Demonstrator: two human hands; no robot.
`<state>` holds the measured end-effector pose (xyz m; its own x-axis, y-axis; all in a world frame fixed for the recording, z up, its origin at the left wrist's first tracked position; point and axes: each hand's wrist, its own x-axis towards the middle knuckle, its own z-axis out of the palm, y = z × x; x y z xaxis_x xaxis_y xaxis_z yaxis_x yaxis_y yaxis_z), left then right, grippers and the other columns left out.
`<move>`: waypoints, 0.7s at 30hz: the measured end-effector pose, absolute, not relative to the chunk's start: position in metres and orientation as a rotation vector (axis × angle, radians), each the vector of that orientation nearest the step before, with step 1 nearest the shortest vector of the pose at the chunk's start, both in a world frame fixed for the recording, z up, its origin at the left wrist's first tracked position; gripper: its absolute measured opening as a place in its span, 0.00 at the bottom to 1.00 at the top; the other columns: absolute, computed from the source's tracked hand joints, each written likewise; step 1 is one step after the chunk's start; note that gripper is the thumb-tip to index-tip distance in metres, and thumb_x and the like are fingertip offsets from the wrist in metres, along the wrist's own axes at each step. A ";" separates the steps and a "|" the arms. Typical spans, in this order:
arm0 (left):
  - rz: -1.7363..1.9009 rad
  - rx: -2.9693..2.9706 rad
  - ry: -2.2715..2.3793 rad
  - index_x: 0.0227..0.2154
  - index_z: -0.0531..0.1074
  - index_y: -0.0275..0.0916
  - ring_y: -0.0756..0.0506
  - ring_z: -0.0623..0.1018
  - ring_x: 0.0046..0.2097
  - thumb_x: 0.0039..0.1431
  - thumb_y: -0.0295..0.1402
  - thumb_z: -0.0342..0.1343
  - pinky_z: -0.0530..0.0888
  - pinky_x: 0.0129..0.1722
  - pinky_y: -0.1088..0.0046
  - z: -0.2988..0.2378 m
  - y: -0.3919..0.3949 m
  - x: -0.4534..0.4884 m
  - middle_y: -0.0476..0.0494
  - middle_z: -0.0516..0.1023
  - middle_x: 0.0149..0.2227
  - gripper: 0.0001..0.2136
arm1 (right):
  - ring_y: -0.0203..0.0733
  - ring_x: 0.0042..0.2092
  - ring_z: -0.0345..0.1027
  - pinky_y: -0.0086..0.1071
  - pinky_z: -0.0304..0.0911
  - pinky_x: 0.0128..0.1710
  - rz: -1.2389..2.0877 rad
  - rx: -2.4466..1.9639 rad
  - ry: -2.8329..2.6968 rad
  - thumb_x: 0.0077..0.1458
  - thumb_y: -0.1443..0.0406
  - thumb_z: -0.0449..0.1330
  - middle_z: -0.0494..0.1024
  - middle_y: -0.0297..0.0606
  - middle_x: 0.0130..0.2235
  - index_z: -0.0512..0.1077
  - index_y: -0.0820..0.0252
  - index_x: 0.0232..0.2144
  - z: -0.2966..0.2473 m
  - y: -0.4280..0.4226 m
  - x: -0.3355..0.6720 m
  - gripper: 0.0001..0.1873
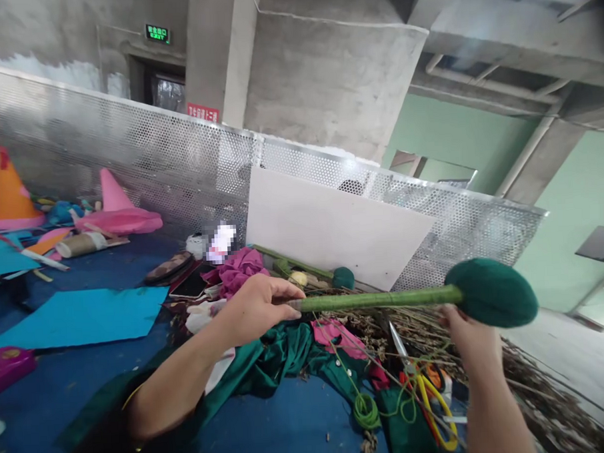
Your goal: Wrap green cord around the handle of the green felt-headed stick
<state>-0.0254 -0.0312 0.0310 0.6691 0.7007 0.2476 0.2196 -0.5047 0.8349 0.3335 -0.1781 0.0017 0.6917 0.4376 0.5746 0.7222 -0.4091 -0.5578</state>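
i can't see all of the right hand's (474, 339) fingers, which pass behind the green stalk (380, 299), so i can't tell how far they close; it touches just beside the dark green head (492, 293). a glowing screen (221, 242) near the table's (270, 421) far edge is pixelated, and brittle dried stems (544, 393) hide the right edge from me. shiny green cloth (282, 351) lies crumpled mid-table, with a loose coil of twine (366, 411) toward the near edge and metal-bladed scissors (398, 340) beside the stems. the left hand (253, 312) pinches the stalk's left end between thumb and fingers. i see the stalk held above the table, straight and closely wrapped in light green, its head a smooth, rounded oval.
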 end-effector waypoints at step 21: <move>0.849 1.676 0.714 0.38 0.78 0.31 0.46 0.79 0.32 0.46 0.25 0.58 0.74 0.34 0.72 0.026 -0.056 -0.002 0.45 0.82 0.33 0.14 | 0.49 0.48 0.65 0.40 0.63 0.45 0.165 -0.929 -1.519 0.64 0.61 0.50 0.72 0.43 0.43 0.72 0.56 0.28 -0.019 -0.152 0.134 0.16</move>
<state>-0.0016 -0.0563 0.0259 0.5656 0.8046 0.1806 0.0395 -0.2452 0.9687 0.1338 -0.1521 -0.0189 0.1125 0.6265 0.7713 0.4463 0.6617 -0.6025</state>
